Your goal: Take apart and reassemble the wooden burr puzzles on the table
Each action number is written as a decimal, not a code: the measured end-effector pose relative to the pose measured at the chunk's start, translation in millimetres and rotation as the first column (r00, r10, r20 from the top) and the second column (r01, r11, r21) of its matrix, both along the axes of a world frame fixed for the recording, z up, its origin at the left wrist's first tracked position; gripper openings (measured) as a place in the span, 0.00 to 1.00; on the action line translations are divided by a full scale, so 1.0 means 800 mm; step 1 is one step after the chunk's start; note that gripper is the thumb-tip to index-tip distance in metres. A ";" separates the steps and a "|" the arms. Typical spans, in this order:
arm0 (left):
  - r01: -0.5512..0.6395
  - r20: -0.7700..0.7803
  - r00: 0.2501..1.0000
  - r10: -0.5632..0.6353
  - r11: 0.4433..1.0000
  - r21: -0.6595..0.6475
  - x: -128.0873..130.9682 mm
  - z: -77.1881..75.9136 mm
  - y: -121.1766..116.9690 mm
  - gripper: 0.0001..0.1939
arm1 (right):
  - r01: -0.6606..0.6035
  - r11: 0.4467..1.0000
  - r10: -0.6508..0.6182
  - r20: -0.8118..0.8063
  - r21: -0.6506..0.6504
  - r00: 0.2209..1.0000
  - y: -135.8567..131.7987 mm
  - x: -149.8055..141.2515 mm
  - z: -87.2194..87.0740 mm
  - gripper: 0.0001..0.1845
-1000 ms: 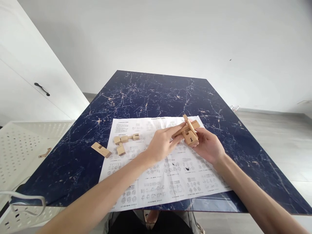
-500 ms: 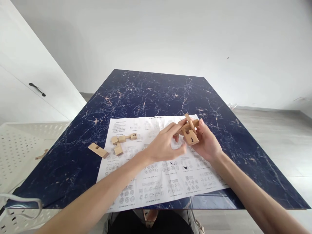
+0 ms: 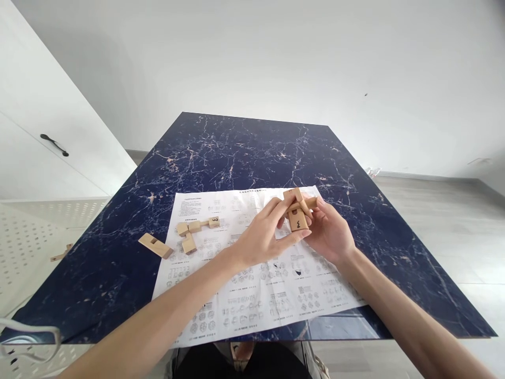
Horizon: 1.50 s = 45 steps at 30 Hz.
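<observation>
Both hands hold a partly joined wooden burr puzzle above the printed sheet, its pieces crossing one another and a "3" marked on the face toward me. My left hand grips it from the left, thumb under the lower edge and fingers over the top. My right hand closes on its right side around a bar that sticks out. Some of the fingertips are hidden behind the wood. Left of my hands, notched wooden puzzle pieces lie on the sheet, one marked "3". A slotted wooden piece rests farther left.
The paper instruction sheet with small diagrams lies on a dark blue marbled table. A white perforated rack and a white cable are at the left. A white cabinet with a black handle stands beyond.
The wooden puzzle has turned in my hands and shifted slightly left. My left thumb has come up against its lower edge, and the "3" face now stands more upright.
</observation>
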<state>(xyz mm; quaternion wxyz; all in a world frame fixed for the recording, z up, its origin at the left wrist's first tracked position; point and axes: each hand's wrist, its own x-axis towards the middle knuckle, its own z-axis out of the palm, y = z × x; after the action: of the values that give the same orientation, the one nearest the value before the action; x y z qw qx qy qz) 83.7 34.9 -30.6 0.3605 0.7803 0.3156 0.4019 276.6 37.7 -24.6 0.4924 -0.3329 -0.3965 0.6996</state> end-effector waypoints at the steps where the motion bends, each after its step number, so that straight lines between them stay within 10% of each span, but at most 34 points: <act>1: -0.004 0.001 1.000 0.004 1.000 0.004 0.000 -0.001 0.001 0.32 | -0.001 1.000 0.001 0.014 0.006 1.000 0.000 0.000 0.002 0.19; 13: 0.043 0.140 0.990 -0.011 0.973 -0.227 -0.001 0.001 0.000 0.40 | -0.016 0.999 0.016 -0.010 -0.030 1.000 0.003 0.007 -0.003 0.22; 38: 0.061 0.164 0.986 -0.031 0.982 -0.178 0.003 -0.002 0.000 0.26 | 0.109 0.992 -0.115 0.093 0.064 0.989 -0.002 0.008 -0.008 0.23; 45: 0.070 0.227 0.974 -0.023 0.977 -0.201 0.007 0.008 -0.006 0.46 | 0.085 0.986 -0.109 0.166 0.145 0.980 -0.003 0.008 -0.003 0.26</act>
<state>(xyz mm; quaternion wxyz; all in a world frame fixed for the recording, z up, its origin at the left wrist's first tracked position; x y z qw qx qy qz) 88.9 30.0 -24.0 0.4826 0.6955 0.2950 0.4431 282.6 35.6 -27.2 0.5115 -0.3767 -0.4681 0.6142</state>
